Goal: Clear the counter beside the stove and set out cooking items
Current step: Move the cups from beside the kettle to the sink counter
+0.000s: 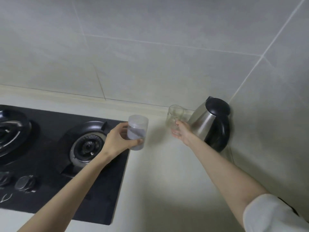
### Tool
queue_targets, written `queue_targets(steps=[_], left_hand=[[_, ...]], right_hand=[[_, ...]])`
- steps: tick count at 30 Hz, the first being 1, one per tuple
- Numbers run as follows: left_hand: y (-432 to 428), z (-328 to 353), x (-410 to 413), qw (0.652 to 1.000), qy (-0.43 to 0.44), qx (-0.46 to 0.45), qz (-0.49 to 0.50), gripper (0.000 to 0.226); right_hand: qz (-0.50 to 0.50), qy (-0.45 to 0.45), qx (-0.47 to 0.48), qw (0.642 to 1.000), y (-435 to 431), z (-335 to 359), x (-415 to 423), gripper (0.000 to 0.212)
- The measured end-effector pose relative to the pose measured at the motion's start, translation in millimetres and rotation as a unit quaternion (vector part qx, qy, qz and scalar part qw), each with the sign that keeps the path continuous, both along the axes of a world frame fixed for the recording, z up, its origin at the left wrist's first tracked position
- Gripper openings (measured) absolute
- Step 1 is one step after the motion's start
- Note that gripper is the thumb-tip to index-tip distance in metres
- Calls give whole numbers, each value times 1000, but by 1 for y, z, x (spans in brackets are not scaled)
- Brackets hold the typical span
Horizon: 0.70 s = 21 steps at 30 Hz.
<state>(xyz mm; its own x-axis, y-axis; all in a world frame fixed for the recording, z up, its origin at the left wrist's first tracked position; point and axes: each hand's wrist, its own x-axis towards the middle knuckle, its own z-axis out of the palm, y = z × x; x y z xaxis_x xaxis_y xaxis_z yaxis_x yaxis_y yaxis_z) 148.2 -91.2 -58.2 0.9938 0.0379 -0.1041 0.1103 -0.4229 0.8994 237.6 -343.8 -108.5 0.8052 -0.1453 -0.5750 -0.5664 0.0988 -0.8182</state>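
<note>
My left hand [117, 139] grips a clear plastic jar [137, 129] with a screw lid and some white contents, at the right edge of the black gas stove [103, 190]. Its base is level with the pale counter [158, 173]; whether it touches the counter I cannot tell. My right hand [181, 132] holds a clear glass [174, 117] by its lower part, close to the back wall. A steel electric kettle [209, 124] with a black lid and handle stands in the corner just right of the glass.
The stove has two burners [87, 144] and knobs [25, 182] at its front left. Tiled walls close the counter at the back and right. A thin cable [231, 154] runs down from the kettle along the right wall.
</note>
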Motion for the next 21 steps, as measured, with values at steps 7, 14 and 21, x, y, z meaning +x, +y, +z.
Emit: queue_targets(steps=[7, 14, 21], left_hand=[[3, -4, -6, 999, 12, -22, 32, 65], [16, 8, -33, 997, 3, -41, 70, 63], [53, 23, -82, 987, -20, -57, 151, 67]], right_hand=[[15, 9, 26, 1000, 8, 0, 4, 28], [50, 5, 49, 998, 16, 9, -19, 33], [126, -49, 105, 985, 60, 62, -41, 22]])
